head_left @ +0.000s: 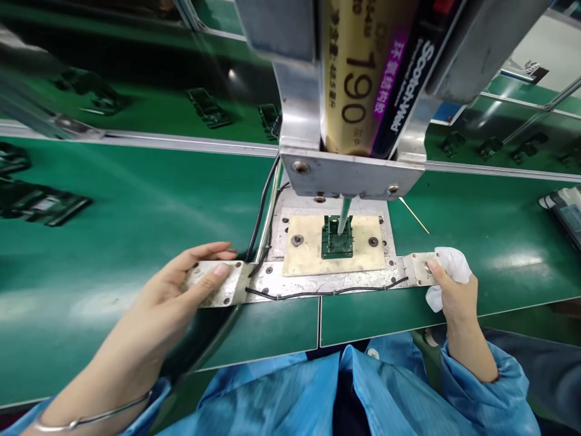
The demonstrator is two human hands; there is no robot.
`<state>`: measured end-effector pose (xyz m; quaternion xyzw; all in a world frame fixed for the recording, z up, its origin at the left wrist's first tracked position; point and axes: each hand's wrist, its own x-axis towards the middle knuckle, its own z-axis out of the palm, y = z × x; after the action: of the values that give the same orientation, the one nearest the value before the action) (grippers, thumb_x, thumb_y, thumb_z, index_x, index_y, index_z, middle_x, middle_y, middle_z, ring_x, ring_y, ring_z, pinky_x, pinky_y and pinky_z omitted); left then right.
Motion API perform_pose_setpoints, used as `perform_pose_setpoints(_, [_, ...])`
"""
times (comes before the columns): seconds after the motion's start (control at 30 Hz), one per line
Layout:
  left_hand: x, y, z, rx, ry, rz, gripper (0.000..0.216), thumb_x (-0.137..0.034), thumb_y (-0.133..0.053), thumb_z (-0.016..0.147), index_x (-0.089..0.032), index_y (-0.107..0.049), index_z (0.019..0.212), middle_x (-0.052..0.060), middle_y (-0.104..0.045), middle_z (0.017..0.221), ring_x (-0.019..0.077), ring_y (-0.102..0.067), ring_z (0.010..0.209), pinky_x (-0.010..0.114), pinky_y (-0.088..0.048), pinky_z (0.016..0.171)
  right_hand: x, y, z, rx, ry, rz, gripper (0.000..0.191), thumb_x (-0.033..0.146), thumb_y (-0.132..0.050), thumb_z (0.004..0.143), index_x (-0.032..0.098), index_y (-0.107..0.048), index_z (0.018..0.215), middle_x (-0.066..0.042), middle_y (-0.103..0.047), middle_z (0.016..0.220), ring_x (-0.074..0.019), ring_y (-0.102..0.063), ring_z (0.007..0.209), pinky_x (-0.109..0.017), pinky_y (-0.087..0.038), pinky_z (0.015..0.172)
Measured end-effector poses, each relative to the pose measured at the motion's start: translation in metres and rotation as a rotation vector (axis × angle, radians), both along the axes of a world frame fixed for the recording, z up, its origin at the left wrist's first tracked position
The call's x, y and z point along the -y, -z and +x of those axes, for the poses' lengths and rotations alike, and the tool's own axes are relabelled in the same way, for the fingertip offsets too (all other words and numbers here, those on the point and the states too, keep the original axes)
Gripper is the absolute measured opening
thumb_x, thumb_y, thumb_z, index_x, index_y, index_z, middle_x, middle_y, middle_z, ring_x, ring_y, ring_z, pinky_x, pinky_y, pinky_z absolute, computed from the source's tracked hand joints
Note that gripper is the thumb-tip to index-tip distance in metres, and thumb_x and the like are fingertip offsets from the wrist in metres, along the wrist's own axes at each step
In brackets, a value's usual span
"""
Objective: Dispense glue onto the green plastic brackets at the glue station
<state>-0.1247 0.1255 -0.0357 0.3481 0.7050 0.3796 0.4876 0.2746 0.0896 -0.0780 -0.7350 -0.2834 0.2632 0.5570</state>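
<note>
My left hand (188, 278) grips a metal button box (233, 292) at the left end of the fixture's base plate (313, 287), thumb on top. At the opposite end, my right hand (457, 297) has its thumb on the button of the right button box (418, 270), and a white cloth (455, 264) is bunched in its fingers. Between them a small green circuit board (337, 247) sits on a cream mounting plate (304, 259). A dispensing nozzle (345, 217) reaches down to the board from the adhesive cartridge (356, 79) in its metal holder (354, 177).
Black cable (318, 294) runs along the base plate. A cotton swab (415, 216) lies to the right on the green bench (476, 224). More circuit boards (40, 203) lie at left, others (490, 147) behind the rail. A dark device (565, 212) stands at far right.
</note>
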Motion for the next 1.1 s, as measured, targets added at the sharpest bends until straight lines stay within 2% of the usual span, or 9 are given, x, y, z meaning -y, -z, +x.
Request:
perform_pose_setpoints(0.1, [0.001,0.003,0.007,0.067,-0.080,0.024,0.074,-0.063,-0.091,0.044,-0.033,-0.070,0.108,-0.001,-0.071,0.105,0.0138,-0.060,0.074,0.014,-0.051,0.055,0.001,0.008,0.002,0.073,-0.014,0.044,0.057,0.053,-0.088,0.058,0.013,-0.074,0.097,-0.006,-0.073,0.083,-0.0233,-0.067,0.077,-0.035,-0.056,0.072])
perform_pose_setpoints(0.23, [-0.001,0.008,0.011,0.158,-0.182,0.091,0.048,-0.046,-0.091,0.050,-0.030,-0.073,0.092,-0.003,-0.070,0.086,0.0127,-0.059,0.070,0.012,-0.051,0.057,0.003,0.019,0.006,0.183,-0.044,0.069,0.054,0.059,-0.079,0.069,0.014,-0.073,0.098,-0.006,-0.073,0.083,-0.0242,-0.067,0.078,-0.037,-0.055,0.074])
perform_pose_setpoints(0.4, [-0.001,0.010,0.013,0.168,-0.199,0.116,0.036,-0.035,-0.087,0.055,-0.029,-0.074,0.088,-0.003,-0.068,0.077,0.0133,-0.058,0.068,0.013,-0.050,0.055,0.004,0.018,0.006,0.186,-0.050,0.062,0.052,0.059,-0.078,0.070,0.014,-0.073,0.096,-0.006,-0.072,0.081,-0.0245,-0.067,0.077,-0.038,-0.054,0.077])
perform_pose_setpoints(0.63, [0.000,0.017,0.007,0.166,-0.189,0.119,0.040,-0.038,-0.087,0.057,-0.027,-0.073,0.092,-0.003,-0.069,0.080,0.0120,-0.059,0.067,0.014,-0.049,0.057,0.003,0.021,0.007,0.204,-0.034,0.102,0.051,0.056,-0.081,0.068,0.014,-0.074,0.096,-0.007,-0.073,0.086,-0.0249,-0.066,0.084,-0.038,-0.053,0.081])
perform_pose_setpoints(0.8, [0.000,0.026,-0.001,0.162,-0.130,0.158,0.040,-0.041,-0.085,0.065,-0.025,-0.072,0.099,-0.002,-0.071,0.087,0.0119,-0.058,0.068,0.016,-0.047,0.057,0.005,0.024,0.010,0.193,-0.034,0.088,0.050,0.054,-0.082,0.068,0.015,-0.074,0.099,-0.005,-0.073,0.086,-0.0236,-0.066,0.082,-0.037,-0.051,0.079])
perform_pose_setpoints(1.1, [0.000,0.025,-0.001,0.138,-0.126,0.167,0.044,-0.047,-0.086,0.063,-0.023,-0.071,0.097,0.001,-0.071,0.088,0.0132,-0.057,0.068,0.018,-0.046,0.058,0.007,0.023,0.010,0.222,-0.035,0.063,0.050,0.053,-0.081,0.070,0.014,-0.074,0.100,-0.004,-0.070,0.079,-0.0229,-0.063,0.078,-0.035,-0.050,0.074])
